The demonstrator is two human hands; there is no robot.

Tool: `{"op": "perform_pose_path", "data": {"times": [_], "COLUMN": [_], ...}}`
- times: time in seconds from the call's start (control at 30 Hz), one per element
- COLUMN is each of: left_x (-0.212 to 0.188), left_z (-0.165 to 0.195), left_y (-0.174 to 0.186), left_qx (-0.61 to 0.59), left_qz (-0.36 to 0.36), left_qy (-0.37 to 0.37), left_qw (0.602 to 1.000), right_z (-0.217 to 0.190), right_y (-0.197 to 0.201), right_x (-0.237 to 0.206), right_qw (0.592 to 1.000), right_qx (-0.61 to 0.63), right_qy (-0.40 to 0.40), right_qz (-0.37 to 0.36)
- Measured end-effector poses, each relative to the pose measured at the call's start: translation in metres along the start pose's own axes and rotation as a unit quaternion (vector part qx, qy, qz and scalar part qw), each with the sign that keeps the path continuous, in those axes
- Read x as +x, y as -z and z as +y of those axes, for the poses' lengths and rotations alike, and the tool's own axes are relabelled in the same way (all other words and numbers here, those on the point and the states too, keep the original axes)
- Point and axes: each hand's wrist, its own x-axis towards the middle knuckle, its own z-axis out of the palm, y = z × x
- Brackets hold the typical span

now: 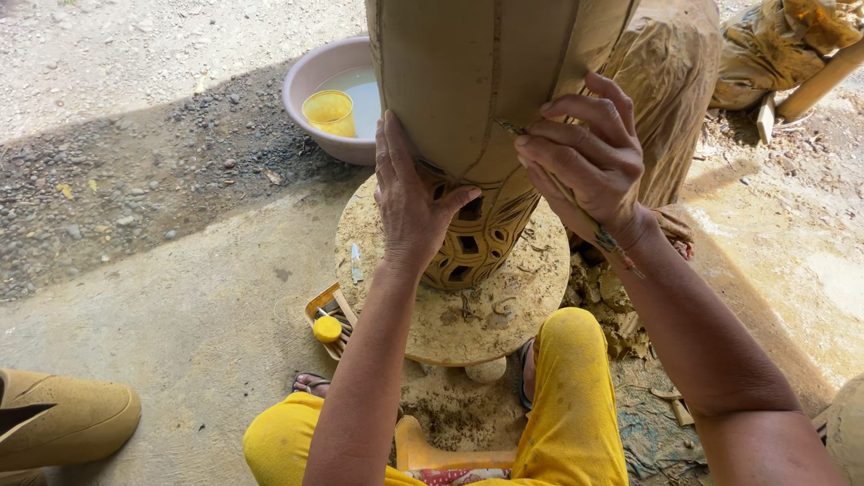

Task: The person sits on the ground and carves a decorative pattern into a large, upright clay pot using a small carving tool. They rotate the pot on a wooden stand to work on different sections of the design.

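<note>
Two hands meet on the tall clay vase (pixel 468 81), which stands on a round, crumb-strewn turntable (pixel 504 310). My left hand (pixel 414 202) lies flat against its smooth wall, fingers spread, just above the cut lattice band — gripping nothing. My right hand (pixel 589 157) pinches a thin wooden carving tool (pixel 576 211), its tip on a scored line. Behind sits a pink basin (pixel 310 85) of cloudy water.
</note>
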Motion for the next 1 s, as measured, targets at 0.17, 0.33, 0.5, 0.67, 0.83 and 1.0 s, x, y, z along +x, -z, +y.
{"op": "perform_pose_path", "data": {"times": [0.17, 0.33, 0.5, 0.67, 0.83, 1.0], "left_x": [0.0, -0.001, -0.001, -0.002, -0.001, -0.001], "left_z": [-0.001, 0.003, -0.002, -0.013, -0.01, -0.001], "left_y": [0.005, 0.007, 0.011, 0.014, 0.006, 0.003], "left_qx": [-0.004, -0.005, -0.051, -0.105, -0.067, -0.041], "left_qz": [-0.028, -0.035, -0.057, -0.071, -0.046, -0.027], "left_qy": [0.034, 0.026, 0.052, 0.049, 0.044, 0.042], "left_qw": [0.999, 0.999, 0.996, 0.991, 0.996, 0.998], "right_z": [0.005, -0.009, 0.009, 0.011, 0.008, 0.012], "right_y": [-0.012, -0.009, -0.011, 0.008, 0.012, 0.008], "right_x": [0.003, -0.001, 0.013, 0.014, 0.014, 0.015], "right_qw": [0.995, 0.995, 0.996, 0.997, 0.998, 0.998], "right_qx": [-0.058, -0.082, -0.039, -0.012, 0.01, -0.004], "right_qy": [0.075, 0.045, 0.084, 0.057, 0.035, 0.045], "right_qz": [0.026, -0.018, 0.014, -0.05, -0.048, -0.031]}}
